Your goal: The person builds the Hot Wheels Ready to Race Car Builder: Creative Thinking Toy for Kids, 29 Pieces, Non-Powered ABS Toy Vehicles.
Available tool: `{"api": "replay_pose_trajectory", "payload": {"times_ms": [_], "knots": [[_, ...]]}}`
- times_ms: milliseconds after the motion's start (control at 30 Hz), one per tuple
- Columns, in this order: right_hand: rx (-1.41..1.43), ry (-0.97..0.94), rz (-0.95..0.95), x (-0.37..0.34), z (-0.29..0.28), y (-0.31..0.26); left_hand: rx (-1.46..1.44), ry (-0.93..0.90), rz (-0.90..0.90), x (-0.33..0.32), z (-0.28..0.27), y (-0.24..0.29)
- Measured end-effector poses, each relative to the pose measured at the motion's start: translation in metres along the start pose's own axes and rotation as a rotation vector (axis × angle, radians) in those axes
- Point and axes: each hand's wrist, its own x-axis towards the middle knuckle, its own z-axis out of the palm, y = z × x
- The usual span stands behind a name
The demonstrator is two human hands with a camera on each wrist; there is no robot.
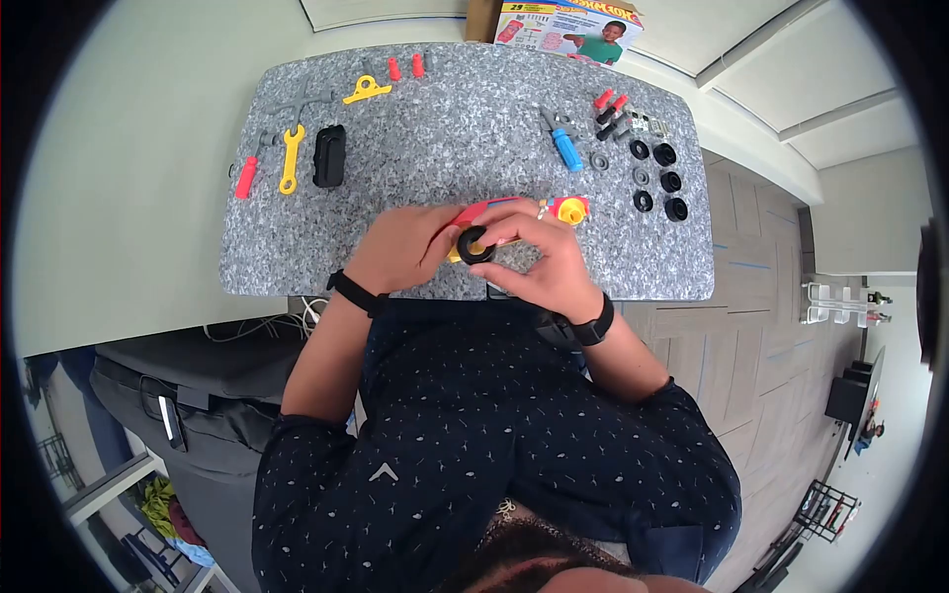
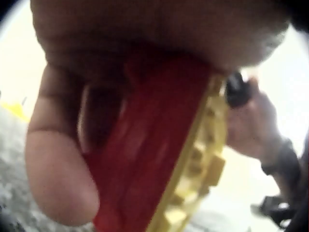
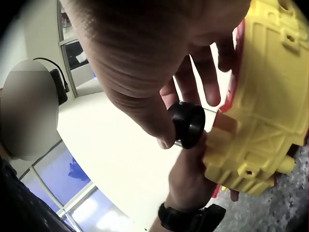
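Note:
A red toy car body with a yellow underside (image 3: pixel 270 92) is tipped on its side at the table's front edge. The left hand (image 1: pixel 407 247) grips its red shell (image 2: pixel 154 130) with curled fingers. Between thumb and fingers the right hand (image 1: pixel 544 259) pinches a black wheel (image 3: pixel 187 124), close beside the yellow underside; whether the two touch cannot be told. In the head view the black wheel (image 1: pixel 475 245) covers part of the car, and a yellow round piece (image 1: pixel 571 211) shows at the car's right end.
On the speckled table (image 1: pixel 445 138) lie a yellow wrench (image 1: pixel 292 160), a black part (image 1: pixel 329 156) and a yellow bracket (image 1: pixel 367 90) at left. A blue-handled tool (image 1: pixel 566 149) and several black wheels (image 1: pixel 671 182) are at right. A printed box (image 1: pixel 568 32) stands behind.

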Motion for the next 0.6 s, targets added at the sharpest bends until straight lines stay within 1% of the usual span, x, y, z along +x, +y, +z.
{"api": "replay_pose_trajectory", "payload": {"times_ms": [33, 100, 200, 300, 400, 467, 600], "knots": [[-0.049, -0.014, -0.029, 0.000, 0.004, 0.003, -0.033, 0.021, 0.020, -0.001, 0.000, -0.001], [-0.095, 0.025, -0.014, 0.001, 0.009, 0.002, -0.102, 0.058, 0.064, -0.003, 0.001, -0.002], [-0.166, 0.040, -0.032, 0.000, 0.011, 0.006, -0.091, -0.018, 0.062, -0.002, -0.009, 0.002], [-0.196, 0.033, -0.056, 0.001, 0.010, 0.007, -0.042, -0.009, 0.117, 0.000, -0.013, 0.012], [-0.239, 0.031, -0.062, 0.000, 0.013, 0.007, -0.041, 0.007, 0.088, -0.003, -0.016, 0.021], [-0.270, 0.025, -0.057, -0.001, 0.015, 0.006, 0.027, 0.016, 0.022, -0.005, -0.011, 0.025], [-0.281, 0.014, -0.039, 0.000, 0.016, 0.006, 0.114, -0.023, -0.071, -0.007, 0.001, 0.012]]}}
